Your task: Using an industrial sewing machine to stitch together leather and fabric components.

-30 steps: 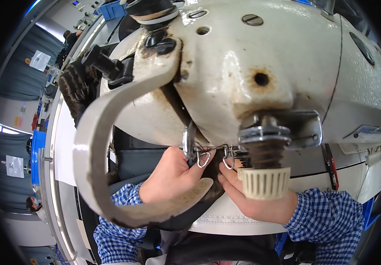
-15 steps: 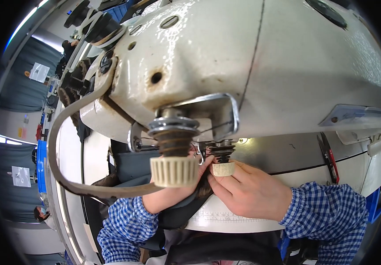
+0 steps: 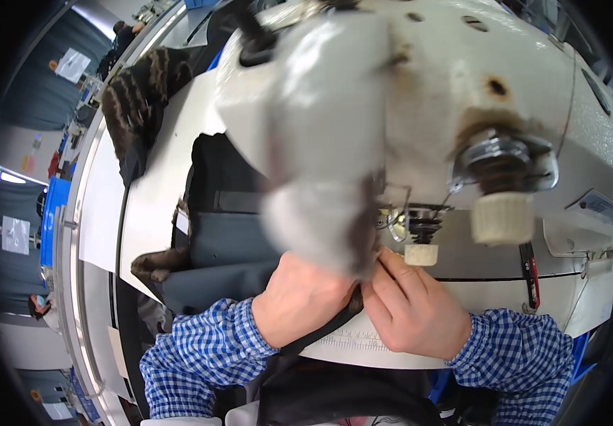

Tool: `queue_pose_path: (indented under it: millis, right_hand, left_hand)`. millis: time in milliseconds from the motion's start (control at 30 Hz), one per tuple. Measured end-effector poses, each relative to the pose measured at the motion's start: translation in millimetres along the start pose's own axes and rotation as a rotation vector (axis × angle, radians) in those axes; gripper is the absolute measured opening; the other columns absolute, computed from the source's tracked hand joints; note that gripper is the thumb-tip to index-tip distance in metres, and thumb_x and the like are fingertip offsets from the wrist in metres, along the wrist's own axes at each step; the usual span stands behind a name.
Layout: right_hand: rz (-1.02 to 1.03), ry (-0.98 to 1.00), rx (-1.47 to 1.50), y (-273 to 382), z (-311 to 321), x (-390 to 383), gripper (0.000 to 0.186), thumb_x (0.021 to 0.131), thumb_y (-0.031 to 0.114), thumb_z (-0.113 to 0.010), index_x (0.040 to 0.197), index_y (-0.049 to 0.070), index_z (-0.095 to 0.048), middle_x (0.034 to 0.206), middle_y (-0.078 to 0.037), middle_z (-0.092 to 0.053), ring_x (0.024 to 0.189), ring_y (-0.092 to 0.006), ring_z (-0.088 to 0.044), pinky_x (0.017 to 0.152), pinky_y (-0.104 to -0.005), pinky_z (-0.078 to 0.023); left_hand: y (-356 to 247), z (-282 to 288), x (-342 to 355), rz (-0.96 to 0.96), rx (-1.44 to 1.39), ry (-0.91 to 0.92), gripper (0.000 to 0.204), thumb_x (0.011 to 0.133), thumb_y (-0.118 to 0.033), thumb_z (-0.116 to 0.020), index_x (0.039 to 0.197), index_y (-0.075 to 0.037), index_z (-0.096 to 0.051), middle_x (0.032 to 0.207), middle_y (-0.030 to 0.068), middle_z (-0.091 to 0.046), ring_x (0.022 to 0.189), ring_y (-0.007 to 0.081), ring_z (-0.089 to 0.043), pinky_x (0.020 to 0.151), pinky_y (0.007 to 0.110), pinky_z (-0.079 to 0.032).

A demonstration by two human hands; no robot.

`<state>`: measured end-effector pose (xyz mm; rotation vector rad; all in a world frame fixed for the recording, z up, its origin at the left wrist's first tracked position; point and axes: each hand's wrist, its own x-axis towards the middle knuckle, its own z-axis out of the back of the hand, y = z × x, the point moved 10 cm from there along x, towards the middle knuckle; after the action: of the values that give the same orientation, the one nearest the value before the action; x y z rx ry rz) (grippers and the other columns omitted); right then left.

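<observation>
A white industrial sewing machine [image 3: 534, 64] looms over both hands, its curved guard [image 3: 328, 106] blurred in front of the needle area, which it hides. My left hand [image 3: 299, 298] is closed on dark grey fabric [image 3: 228, 238] with brown fur edging [image 3: 157, 264], just below that guard; its fingertips are partly hidden. My right hand [image 3: 413, 312] has its fingers bent together at the dark strip of the same piece, beside my left. Two tension knobs [image 3: 502, 216] sit above my right hand. Both forearms wear blue checked sleeves.
Red-handled scissors [image 3: 531, 280] lie at the right of the bed. A striped dark fur piece [image 3: 136, 106] is on the white table at the back left. A blue crate [image 3: 54, 227] is at the left. Two other people [image 3: 40, 309] [image 3: 125, 35] appear in the left background.
My view has shifted, so the machine sits higher and further right and more fabric shows at left. The curved guard now looms close and blurred. My hands remain together at the fabric.
</observation>
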<state>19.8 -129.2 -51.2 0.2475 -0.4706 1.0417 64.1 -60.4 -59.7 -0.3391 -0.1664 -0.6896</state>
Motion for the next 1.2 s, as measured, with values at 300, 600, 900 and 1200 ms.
queue_pose_path:
  millis: [300,600,900,1200]
  right_hand:
    - [0.018,-0.057,-0.022,-6.3,-4.9,-6.7,0.026,0.073,0.012,-0.068,0.092,-0.005,-0.067,0.099,-0.019,-0.064,0.089,-0.0291,-0.064,0.081,-0.038,-0.059]
    - [-0.027,-0.057,-0.096,-16.4,-0.2,-5.7,0.025,0.072,0.012,-0.067,0.094,0.0,-0.068,0.094,-0.009,-0.063,0.082,-0.0211,-0.058,0.066,-0.0297,-0.05]
    - [-0.187,0.034,-0.033,-46.6,11.6,-2.7,0.029,0.076,0.012,-0.065,0.104,0.002,-0.065,0.084,-0.007,-0.056,0.08,-0.0217,-0.06,0.068,-0.0347,-0.053]
    - [-0.549,0.273,-0.558,-151.8,17.7,-82.6,0.011,0.089,0.006,-0.059,0.093,0.007,-0.069,0.081,-0.009,-0.066,0.075,-0.027,-0.067,0.06,-0.0372,-0.054]
  left_hand:
    - [-4.5,-1.5,9.5,0.071,0.036,-0.042,0.054,0.072,-0.008,-0.07,0.123,0.008,-0.061,0.119,0.0152,-0.058,0.088,0.0243,-0.063,0.063,0.033,-0.058]
    - [-4.9,-2.1,10.4,0.085,0.022,-0.014,0.051,0.073,-0.009,-0.07,0.12,0.008,-0.062,0.114,0.0131,-0.059,0.086,0.024,-0.064,0.062,0.033,-0.058]
    - [1.5,-1.2,10.8,0.098,0.005,-0.02,0.045,0.072,-0.004,-0.076,0.115,0.003,-0.068,0.122,0.0142,-0.063,0.092,0.0296,-0.068,0.07,0.037,-0.059]
    - [-6.6,6.0,-2.2,0.119,0.023,-0.067,0.057,0.063,0.0,-0.078,0.118,0.001,-0.065,0.121,0.0132,-0.061,0.097,0.0328,-0.064,0.077,0.037,-0.056]
